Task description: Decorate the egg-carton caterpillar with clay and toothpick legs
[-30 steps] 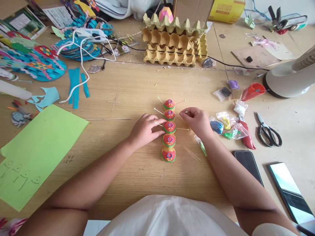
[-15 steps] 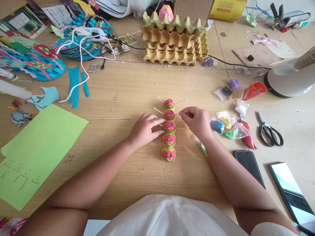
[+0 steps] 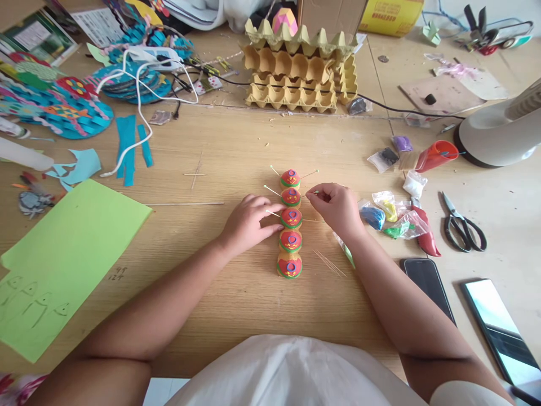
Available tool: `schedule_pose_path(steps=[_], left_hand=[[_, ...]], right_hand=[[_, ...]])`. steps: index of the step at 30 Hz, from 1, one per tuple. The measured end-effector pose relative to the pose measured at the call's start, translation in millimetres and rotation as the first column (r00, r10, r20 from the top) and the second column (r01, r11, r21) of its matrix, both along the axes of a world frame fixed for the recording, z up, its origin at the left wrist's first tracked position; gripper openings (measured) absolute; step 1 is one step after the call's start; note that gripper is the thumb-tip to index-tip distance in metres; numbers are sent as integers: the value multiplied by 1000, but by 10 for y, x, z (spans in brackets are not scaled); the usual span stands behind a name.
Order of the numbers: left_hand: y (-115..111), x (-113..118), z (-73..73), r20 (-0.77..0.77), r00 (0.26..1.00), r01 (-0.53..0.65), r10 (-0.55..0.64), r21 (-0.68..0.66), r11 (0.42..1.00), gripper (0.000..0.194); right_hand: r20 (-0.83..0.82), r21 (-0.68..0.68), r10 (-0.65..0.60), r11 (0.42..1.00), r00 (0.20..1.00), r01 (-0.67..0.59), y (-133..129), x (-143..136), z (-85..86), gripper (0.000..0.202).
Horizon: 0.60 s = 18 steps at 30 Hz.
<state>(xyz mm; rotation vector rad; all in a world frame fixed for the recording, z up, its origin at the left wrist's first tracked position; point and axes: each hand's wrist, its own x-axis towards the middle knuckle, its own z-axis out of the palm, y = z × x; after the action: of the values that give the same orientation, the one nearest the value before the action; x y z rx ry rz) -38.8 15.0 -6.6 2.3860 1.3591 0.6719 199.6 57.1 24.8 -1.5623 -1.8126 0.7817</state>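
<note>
A row of several red domes (image 3: 291, 241) with green rims, blue rings and yellow marks runs up the middle of the table on a tan egg-carton strip. My left hand (image 3: 251, 223) grips the row's left edge around the third dome from the top, thumb and fingers against it. On the right side, my right hand (image 3: 332, 204) pinches a thin stick (image 3: 316, 192) with a pale green tip, pointing at the second dome. Similar tipped sticks stand out from the upper domes. Loose thin sticks (image 3: 328, 263) lie to the lower right.
Egg cartons (image 3: 296, 98) stand at the back. Green paper (image 3: 76, 254) lies left, near a white cable (image 3: 139, 96). To the right are clay packets (image 3: 372, 217), scissors (image 3: 462, 225), a red cup (image 3: 439, 155), two phones (image 3: 429, 285) and a white appliance base (image 3: 494, 132).
My right hand has shifted very slightly left, toward the second dome, with the stick still pinched. My left hand stays at the row.
</note>
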Motion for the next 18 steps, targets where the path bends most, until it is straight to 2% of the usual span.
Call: schedule_pose_path(steps=[5,12,18], left_hand=[[-2,-4,-8,-4,1000,-2,2,10,1000,37],[-1,-4,4,-1,1000,-3,3,-9,1000,37],[-6,-2,11,7,1000,-2,2,-18,1000,36]], right_hand=[[-24,-39,-8,999,1000,7,8,13,-34,19],[-124,-123,16,992,992,-32,16,52,-44,34],[-89,-159,32,986,995,-46,36,100,-55,35]])
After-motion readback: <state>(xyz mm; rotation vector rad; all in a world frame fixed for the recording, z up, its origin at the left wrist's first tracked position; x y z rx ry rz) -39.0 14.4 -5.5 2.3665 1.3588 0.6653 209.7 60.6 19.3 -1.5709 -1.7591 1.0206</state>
